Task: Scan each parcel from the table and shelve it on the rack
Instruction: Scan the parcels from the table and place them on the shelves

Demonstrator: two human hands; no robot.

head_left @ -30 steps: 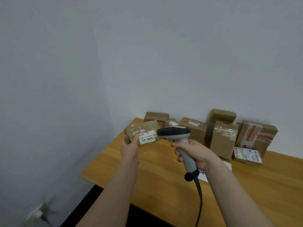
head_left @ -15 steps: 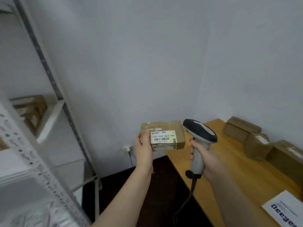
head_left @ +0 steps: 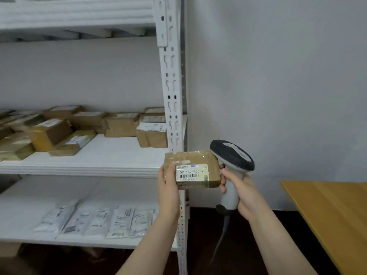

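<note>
My left hand (head_left: 168, 184) grips a small brown cardboard parcel (head_left: 195, 158) by its left end, its white barcode label facing me. It hangs in front of the right upright of the white metal rack (head_left: 170, 80). My right hand (head_left: 242, 190) holds a grey and black handheld scanner (head_left: 231, 155) by its handle just right of the parcel, its head beside the parcel's upper right corner. The scanner's cable hangs down below the handle.
The rack's middle shelf (head_left: 103, 155) carries several brown boxes (head_left: 121, 124) at its back and left. On the lower shelf (head_left: 29, 197) lie several flat white packets (head_left: 119, 221). A wooden table (head_left: 329, 211) shows its corner at the right. The floor is dark.
My view has swung left from the table and its boxes to the rack. Both hands kept their grip on parcel and scanner, and the parcel now hangs in front of the rack's upright.
</note>
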